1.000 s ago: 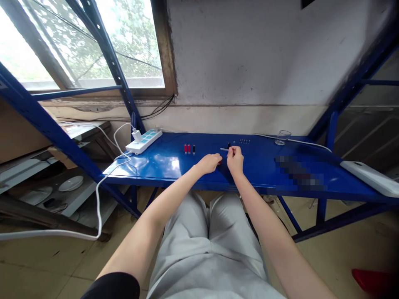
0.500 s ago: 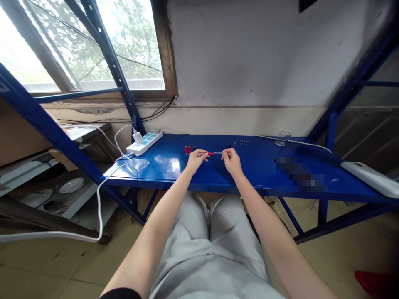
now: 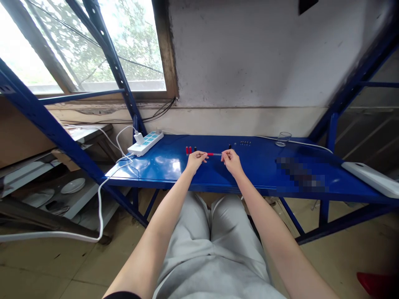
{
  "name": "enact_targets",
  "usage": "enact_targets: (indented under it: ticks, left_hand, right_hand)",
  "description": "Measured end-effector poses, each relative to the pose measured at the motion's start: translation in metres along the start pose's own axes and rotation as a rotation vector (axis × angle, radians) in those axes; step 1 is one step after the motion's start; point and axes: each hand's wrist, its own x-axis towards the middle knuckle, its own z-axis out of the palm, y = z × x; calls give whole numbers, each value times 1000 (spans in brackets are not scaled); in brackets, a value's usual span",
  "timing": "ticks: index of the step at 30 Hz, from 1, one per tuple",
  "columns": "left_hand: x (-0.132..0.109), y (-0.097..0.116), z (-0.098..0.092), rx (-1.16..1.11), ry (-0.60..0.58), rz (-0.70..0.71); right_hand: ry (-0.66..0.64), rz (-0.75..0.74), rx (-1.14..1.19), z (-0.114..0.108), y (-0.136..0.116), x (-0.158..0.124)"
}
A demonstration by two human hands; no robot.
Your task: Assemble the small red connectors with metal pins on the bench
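A slim pen [image 3: 214,154], red at the left and clear at the right, spans the gap between my hands just above the blue table. My left hand [image 3: 196,161] pinches its red end between thumb and fingers. At the clear end, the fingertips of my right hand [image 3: 230,160] are closed. Beyond my left hand stand two small red pieces [image 3: 188,150] and a black one [image 3: 195,148]. Behind my right hand are another black piece [image 3: 230,146] and a small clear piece [image 3: 235,145]. Several tiny pieces [image 3: 245,143] form a row to the right.
A white power strip [image 3: 145,143] with a plug and cables lies on the left of the blue table [image 3: 156,170]. A drinking glass [image 3: 283,139] stands at the back right. A blurred dark object [image 3: 299,173] and a white device [image 3: 370,178] are further right.
Both hands keep their hold on the pen, which lies slightly more level. My right hand has shifted slightly left; the whole view has also moved a little.
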Motion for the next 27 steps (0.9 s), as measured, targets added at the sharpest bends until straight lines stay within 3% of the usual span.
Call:
enact_targets:
  ticks: [4, 12, 20, 27]
  left_hand:
    - [-1, 0, 1, 26, -22, 22]
    - [-6, 7, 4, 16, -196, 14]
    - [-9, 12, 7, 67, -183, 25]
    - [-4, 14, 16, 212, -145, 196]
  right_hand:
    - [-14, -9, 22, 1, -1, 0]
    - [-70, 16, 0, 5, 7, 2]
    - [-72, 72, -108, 4, 4, 0]
    - [-43, 63, -212, 2, 2, -1]
